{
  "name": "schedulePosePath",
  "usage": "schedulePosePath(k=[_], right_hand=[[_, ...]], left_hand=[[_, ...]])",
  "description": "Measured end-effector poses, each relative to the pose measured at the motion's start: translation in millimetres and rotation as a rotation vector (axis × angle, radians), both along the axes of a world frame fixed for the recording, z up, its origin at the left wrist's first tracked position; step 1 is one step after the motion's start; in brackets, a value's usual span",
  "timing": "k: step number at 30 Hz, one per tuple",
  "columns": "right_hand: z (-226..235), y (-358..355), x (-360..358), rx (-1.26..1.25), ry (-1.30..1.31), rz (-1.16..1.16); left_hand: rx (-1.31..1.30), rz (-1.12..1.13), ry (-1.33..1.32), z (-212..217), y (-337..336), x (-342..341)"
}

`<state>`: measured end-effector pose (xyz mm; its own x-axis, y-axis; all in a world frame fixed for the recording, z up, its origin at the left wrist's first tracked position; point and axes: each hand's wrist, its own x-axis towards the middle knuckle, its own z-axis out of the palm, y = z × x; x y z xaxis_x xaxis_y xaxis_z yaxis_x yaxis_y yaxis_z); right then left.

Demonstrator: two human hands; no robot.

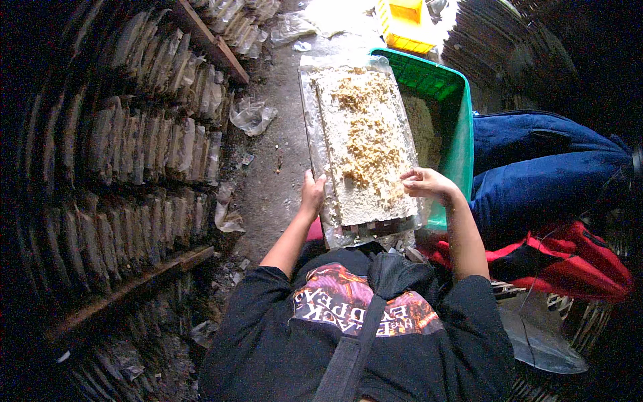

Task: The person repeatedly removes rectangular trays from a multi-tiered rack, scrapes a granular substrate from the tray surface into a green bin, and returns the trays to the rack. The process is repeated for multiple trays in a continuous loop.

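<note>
A long shallow tray [309, 107], apparently lined with clear plastic, lies tilted before me. An off-white crumbly layer covers it, and loose tan crumbs [367, 153] are heaped down the middle. My left hand [313, 194] is closed on the tray's left edge near its close end. Over the right edge of the crumbs, my right hand [426, 183] has its fingers curled together; whether they hold any crumbs I cannot make out. The tray partly covers a green plastic crate [461, 141], whose bottom shows some pale material.
Stacked rows of thin, plastic-wrapped slabs [154, 144] line the left side along wooden beams [214, 43]. A yellow crate [407, 27] stands at the far end. Blue cloth [536, 174] and red-and-black cloth [562, 261] lie on the right. Plastic scraps [253, 116] litter the floor.
</note>
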<state>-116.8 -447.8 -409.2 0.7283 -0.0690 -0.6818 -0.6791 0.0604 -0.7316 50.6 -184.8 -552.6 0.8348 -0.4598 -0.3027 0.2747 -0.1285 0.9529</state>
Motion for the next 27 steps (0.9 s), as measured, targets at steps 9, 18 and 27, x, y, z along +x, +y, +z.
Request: schedulePosePath(k=[9,18,27], right_hand=[[-60,85,73,-1.272,-0.630,-0.037],[-71,183,30,-1.458,-0.379,0.535],[-51,167,4,-1.333,-0.498,0.222]], left_hand=[[-0.075,-0.073,0.074,15,1,2],[-0.243,-0.088,0.202,5,4,4],[-0.209,-0.069,0.168,5,3,2]])
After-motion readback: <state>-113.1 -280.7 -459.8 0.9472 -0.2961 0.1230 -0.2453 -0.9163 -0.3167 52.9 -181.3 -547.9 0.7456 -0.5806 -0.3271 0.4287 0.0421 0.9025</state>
